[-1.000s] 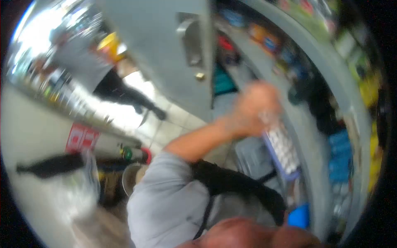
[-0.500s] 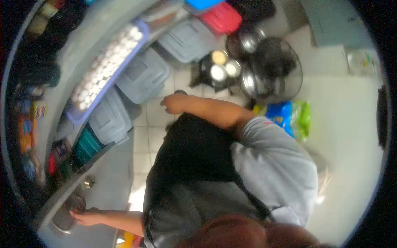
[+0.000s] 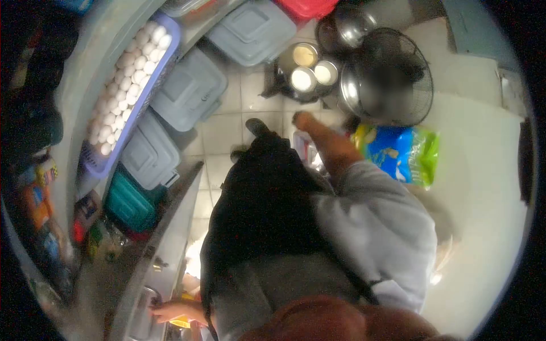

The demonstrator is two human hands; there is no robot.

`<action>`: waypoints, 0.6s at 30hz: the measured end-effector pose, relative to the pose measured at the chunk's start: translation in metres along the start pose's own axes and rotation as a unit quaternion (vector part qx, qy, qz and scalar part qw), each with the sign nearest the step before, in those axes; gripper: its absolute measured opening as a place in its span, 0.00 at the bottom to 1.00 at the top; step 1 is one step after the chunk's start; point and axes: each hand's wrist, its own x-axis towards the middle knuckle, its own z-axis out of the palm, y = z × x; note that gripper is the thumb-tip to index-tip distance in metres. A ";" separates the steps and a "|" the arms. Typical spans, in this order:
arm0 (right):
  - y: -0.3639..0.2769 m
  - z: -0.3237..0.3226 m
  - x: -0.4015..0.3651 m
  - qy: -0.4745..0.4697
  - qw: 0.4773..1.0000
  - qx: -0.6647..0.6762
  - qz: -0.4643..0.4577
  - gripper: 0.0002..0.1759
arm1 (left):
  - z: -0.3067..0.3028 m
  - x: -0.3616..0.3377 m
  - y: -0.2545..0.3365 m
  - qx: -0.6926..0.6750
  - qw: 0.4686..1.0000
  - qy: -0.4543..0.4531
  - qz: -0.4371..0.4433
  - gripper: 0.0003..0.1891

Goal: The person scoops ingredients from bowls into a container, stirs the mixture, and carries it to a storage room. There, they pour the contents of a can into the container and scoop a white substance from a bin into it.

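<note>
My left hand (image 3: pixel 173 311) is at the lower left, its fingers closed at the metal handle (image 3: pixel 149 293) of a grey door (image 3: pixel 173 230). A small metal knob (image 3: pixel 161 265) sits on the door above the handle. My right hand (image 3: pixel 303 120) is in front of my body at the upper middle, seen end-on with its fingers mostly hidden. Beside that wrist is a whitish plastic pack (image 3: pixel 304 146). Three round tins (image 3: pixel 303 79) with pale contents stand just past the right hand. To its right lies a blue and green bag (image 3: pixel 392 154).
Past the door, a purple basket (image 3: pixel 152 94) full of white eggs rests on a shelf. Grey lidded bins (image 3: pixel 190 94) and a teal bin (image 3: pixel 131 200) are lined up beside it. A wire basket (image 3: pixel 418 48) and steel pans (image 3: pixel 347 25) stand on the right. Tiled floor (image 3: pixel 224 133) shows between.
The door has swung toward my body, my left hand moving right with its handle. My right hand has moved right and up, away from the bins. The whole view has shifted slightly.
</note>
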 end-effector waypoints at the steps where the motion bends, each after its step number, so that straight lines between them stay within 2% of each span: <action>1: 0.024 0.011 0.016 0.000 1.000 -0.015 0.027 0.18 | -0.006 -0.015 -0.007 0.004 1.000 -0.004 -0.027 0.23; 3: 0.046 0.015 0.022 -0.007 0.998 -0.022 0.054 0.17 | -0.014 -0.042 -0.029 0.019 0.997 -0.047 -0.052 0.22; 5: 0.059 -0.010 0.012 0.002 0.991 0.077 0.108 0.19 | -0.022 -0.067 -0.049 0.023 0.991 -0.107 -0.079 0.21; 6: 0.073 0.000 0.013 -0.006 0.991 0.081 0.108 0.19 | -0.026 -0.079 -0.060 0.028 0.985 -0.143 -0.098 0.21; 7: 0.097 0.017 0.025 0.015 0.995 0.055 0.078 0.18 | -0.030 -0.090 -0.068 0.027 0.977 -0.177 -0.116 0.20; 8: 0.123 0.040 0.038 0.036 0.998 0.031 0.048 0.21 | -0.034 -0.100 -0.077 0.029 0.967 -0.214 -0.134 0.20; 9: 0.157 0.079 0.063 0.065 0.993 -0.094 -0.026 0.23 | -0.038 -0.110 -0.086 0.030 0.954 -0.252 -0.157 0.20; 10: 0.149 0.070 0.062 0.060 0.994 -0.091 -0.029 0.23 | -0.041 -0.119 -0.095 0.029 0.941 -0.287 -0.177 0.20; 12: 0.118 0.027 0.049 0.069 0.988 -0.103 0.090 0.20 | -0.047 -0.135 -0.110 0.033 0.910 -0.351 -0.219 0.20; 13: 0.115 0.021 0.046 0.066 0.989 -0.100 0.087 0.20 | -0.049 -0.142 -0.116 0.035 0.894 -0.380 -0.236 0.20; 18: 0.110 0.017 0.078 0.092 0.978 -0.011 0.185 0.18 | -0.059 -0.159 -0.139 0.026 0.830 -0.465 -0.307 0.22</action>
